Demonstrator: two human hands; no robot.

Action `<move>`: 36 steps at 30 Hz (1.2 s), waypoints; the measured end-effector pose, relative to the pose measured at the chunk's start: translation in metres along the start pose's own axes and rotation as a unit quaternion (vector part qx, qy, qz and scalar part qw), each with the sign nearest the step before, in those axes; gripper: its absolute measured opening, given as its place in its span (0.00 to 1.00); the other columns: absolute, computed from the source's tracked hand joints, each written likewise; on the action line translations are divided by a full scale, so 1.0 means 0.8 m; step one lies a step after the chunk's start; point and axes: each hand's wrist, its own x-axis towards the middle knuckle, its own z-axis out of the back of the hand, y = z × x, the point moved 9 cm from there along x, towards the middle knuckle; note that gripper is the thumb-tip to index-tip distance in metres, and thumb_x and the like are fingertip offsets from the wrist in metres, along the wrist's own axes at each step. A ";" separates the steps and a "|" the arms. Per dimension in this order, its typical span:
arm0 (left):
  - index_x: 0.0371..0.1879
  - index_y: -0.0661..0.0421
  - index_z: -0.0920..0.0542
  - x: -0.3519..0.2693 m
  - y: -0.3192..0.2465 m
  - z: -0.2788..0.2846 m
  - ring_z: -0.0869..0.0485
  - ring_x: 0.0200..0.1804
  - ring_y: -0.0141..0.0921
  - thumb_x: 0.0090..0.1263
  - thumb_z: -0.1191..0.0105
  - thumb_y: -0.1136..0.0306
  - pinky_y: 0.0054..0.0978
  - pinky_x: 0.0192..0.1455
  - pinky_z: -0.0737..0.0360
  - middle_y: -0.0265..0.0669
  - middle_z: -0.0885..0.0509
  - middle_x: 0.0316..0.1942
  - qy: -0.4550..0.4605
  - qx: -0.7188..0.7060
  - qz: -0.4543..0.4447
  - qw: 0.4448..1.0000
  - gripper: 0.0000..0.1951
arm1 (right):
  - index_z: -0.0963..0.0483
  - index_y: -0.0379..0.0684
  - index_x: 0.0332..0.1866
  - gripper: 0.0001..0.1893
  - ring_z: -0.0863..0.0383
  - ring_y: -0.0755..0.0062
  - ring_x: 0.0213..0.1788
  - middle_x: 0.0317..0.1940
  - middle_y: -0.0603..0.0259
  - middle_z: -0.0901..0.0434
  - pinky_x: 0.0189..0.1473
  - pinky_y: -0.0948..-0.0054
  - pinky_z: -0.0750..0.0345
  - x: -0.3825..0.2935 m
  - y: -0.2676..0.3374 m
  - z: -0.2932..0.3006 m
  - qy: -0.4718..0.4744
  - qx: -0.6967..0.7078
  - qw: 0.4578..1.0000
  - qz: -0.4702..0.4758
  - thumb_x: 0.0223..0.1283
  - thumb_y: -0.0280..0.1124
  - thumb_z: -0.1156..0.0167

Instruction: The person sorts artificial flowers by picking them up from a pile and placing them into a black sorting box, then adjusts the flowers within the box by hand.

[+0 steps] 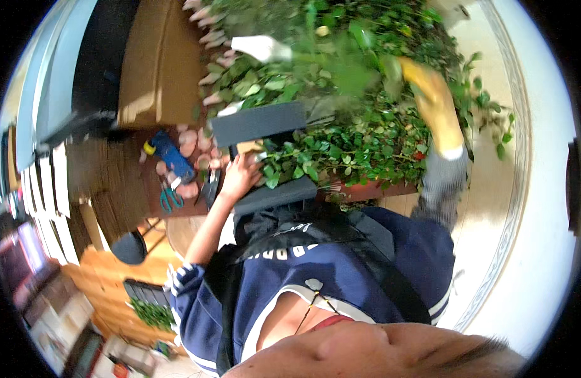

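Note:
My right hand point(429, 101), in a yellow glove, closes around the green end of a blurred leafy stem point(340, 71). At that stem's far left end is a white sleeved flower head point(262, 48). Bare, my left hand point(243, 174) rests at the table's near side, its fingers bent by a small pale tip among leaves. What it grips, if anything, is hidden. Two dark grey blocks point(259, 124) point(278, 194) lie on either side of this hand. A thick heap of leafy cut stems point(356, 146) covers the table, with pale pink sleeved heads point(212, 78) along its left edge.
Left of my left hand are teal-handled scissors point(171, 199), a blue and yellow object point(172, 156), a dark tool point(210, 188) and several pink round pieces point(188, 141). A cardboard box point(153, 61) stands at the far left. Loose stems overhang the table's right side.

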 end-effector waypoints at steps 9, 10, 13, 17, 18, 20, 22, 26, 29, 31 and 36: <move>0.56 0.59 0.26 0.005 0.002 0.011 0.20 0.55 0.41 0.56 0.33 0.56 0.39 0.52 0.21 0.45 0.21 0.49 -0.015 -0.002 0.020 1.000 0.31 | 0.19 0.45 0.53 0.25 0.16 0.57 0.55 0.53 0.55 0.16 0.58 0.65 0.19 -0.218 0.076 -0.343 0.141 0.175 0.961 -0.161 0.49 0.10 0.43; 0.54 0.58 0.25 0.009 0.004 0.011 0.21 0.55 0.41 0.55 0.33 0.56 0.38 0.54 0.22 0.44 0.21 0.49 0.000 0.014 0.024 1.000 0.29 | 0.19 0.44 0.52 0.24 0.15 0.56 0.53 0.52 0.53 0.16 0.55 0.66 0.18 -0.220 0.073 -0.359 0.135 0.145 0.966 -0.164 0.49 0.12 0.43; 0.52 0.55 0.23 0.018 0.001 0.010 0.25 0.60 0.42 0.55 0.33 0.53 0.41 0.62 0.27 0.44 0.23 0.54 0.061 0.068 0.030 0.995 0.28 | 0.17 0.44 0.45 0.13 0.16 0.58 0.36 0.33 0.58 0.16 0.40 0.63 0.19 -0.188 0.091 -0.350 0.143 -0.006 0.975 -0.168 0.56 0.21 0.43; 0.50 0.52 0.22 0.027 -0.010 0.030 0.35 0.68 0.48 0.52 0.31 0.49 0.51 0.71 0.38 0.49 0.30 0.64 0.002 0.096 -0.016 0.995 0.29 | 0.19 0.42 0.50 0.21 0.17 0.53 0.52 0.47 0.53 0.16 0.56 0.61 0.21 -0.235 0.080 -0.375 0.048 0.198 0.963 -0.176 0.49 0.15 0.43; 0.50 0.52 0.22 0.032 -0.008 0.029 0.36 0.69 0.49 0.50 0.29 0.51 0.50 0.72 0.38 0.49 0.31 0.64 0.018 0.088 -0.003 0.996 0.29 | 0.20 0.42 0.53 0.22 0.18 0.54 0.57 0.52 0.54 0.16 0.60 0.61 0.22 -0.225 0.078 -0.359 0.033 0.191 0.971 -0.139 0.50 0.16 0.42; 0.51 0.54 0.23 0.028 -0.005 0.026 0.36 0.69 0.53 0.49 0.27 0.55 0.51 0.71 0.36 0.53 0.32 0.64 0.016 0.034 0.025 0.999 0.31 | 0.26 0.42 0.63 0.24 0.25 0.54 0.66 0.63 0.51 0.23 0.69 0.60 0.30 -0.229 0.053 -0.383 0.289 0.307 0.851 -0.312 0.61 0.27 0.37; 0.54 0.60 0.27 0.014 0.006 0.012 0.37 0.65 0.61 0.47 0.26 0.61 0.56 0.67 0.34 0.63 0.37 0.63 -0.042 -0.029 0.041 0.998 0.35 | 0.29 0.41 0.66 0.24 0.24 0.58 0.65 0.62 0.52 0.22 0.69 0.62 0.30 -0.195 0.037 -0.349 0.338 0.337 0.847 -0.234 0.64 0.29 0.38; 0.58 0.59 0.26 0.001 0.016 0.005 0.38 0.68 0.59 0.49 0.27 0.60 0.54 0.70 0.35 0.61 0.39 0.67 -0.062 -0.069 0.080 0.992 0.36 | 0.29 0.42 0.66 0.22 0.20 0.56 0.61 0.63 0.52 0.23 0.65 0.63 0.25 -0.043 -0.014 -0.258 0.098 0.294 0.934 -0.177 0.68 0.31 0.43; 0.60 0.56 0.25 0.007 0.008 0.015 0.36 0.69 0.55 0.51 0.28 0.55 0.52 0.70 0.37 0.58 0.36 0.67 -0.056 -0.010 0.069 0.996 0.36 | 0.26 0.44 0.63 0.19 0.24 0.60 0.64 0.63 0.55 0.23 0.70 0.61 0.31 0.017 -0.040 -0.318 0.056 0.084 0.979 -0.179 0.68 0.32 0.43; 0.60 0.53 0.25 0.021 0.002 0.014 0.35 0.69 0.52 0.52 0.29 0.51 0.52 0.71 0.38 0.54 0.34 0.67 -0.023 0.011 0.048 0.999 0.36 | 0.26 0.48 0.62 0.18 0.29 0.63 0.69 0.64 0.57 0.24 0.75 0.61 0.40 -0.015 -0.095 -0.411 0.043 -0.116 0.971 -0.203 0.70 0.36 0.45; 0.61 0.52 0.24 0.002 0.013 0.009 0.34 0.69 0.50 0.53 0.29 0.50 0.52 0.70 0.38 0.52 0.32 0.67 -0.040 0.003 0.079 0.996 0.36 | 0.17 0.50 0.40 0.08 0.25 0.60 0.63 0.55 0.63 0.18 0.69 0.58 0.32 0.062 -0.037 -0.268 -0.080 -0.192 0.960 -0.187 0.61 0.28 0.43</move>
